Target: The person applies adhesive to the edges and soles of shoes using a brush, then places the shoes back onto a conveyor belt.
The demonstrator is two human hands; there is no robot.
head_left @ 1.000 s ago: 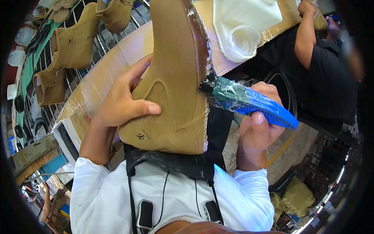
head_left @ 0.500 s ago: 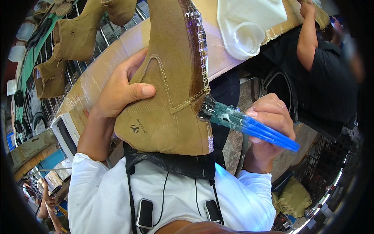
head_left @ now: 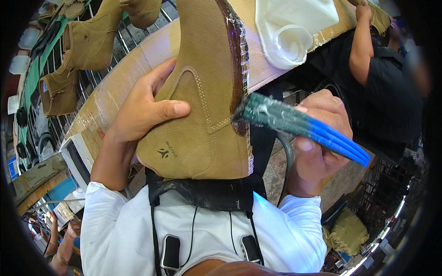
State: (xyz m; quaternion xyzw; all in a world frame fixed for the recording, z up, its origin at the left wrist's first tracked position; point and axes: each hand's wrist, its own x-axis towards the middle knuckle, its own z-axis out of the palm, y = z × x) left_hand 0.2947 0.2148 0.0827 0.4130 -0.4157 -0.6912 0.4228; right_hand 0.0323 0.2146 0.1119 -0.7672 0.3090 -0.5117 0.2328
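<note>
My left hand (head_left: 147, 103) is closed round a tan suede boot upper (head_left: 202, 83), thumb on its near face and fingers behind. The upper stands in front of my chest with its stitched lower edge facing right. A dark, wet brown band runs along that edge. My right hand (head_left: 322, 133) grips a brush (head_left: 294, 124) with a blue and dark green handle crusted with whitish residue. Its dark bristles touch the wet band near a stitched seam at the edge.
A translucent white plastic jug (head_left: 299, 14) with a round cut opening lies on the cardboard-covered table (head_left: 142, 55) ahead. More tan boots (head_left: 92, 41) hang on a metal rack at left. A co-worker in a black shirt (head_left: 391, 92) sits at right.
The brush has moved a little up along the boot's edge and my right hand has shifted with it to the right. The wet band now reaches slightly lower. My left hand keeps its grip.
</note>
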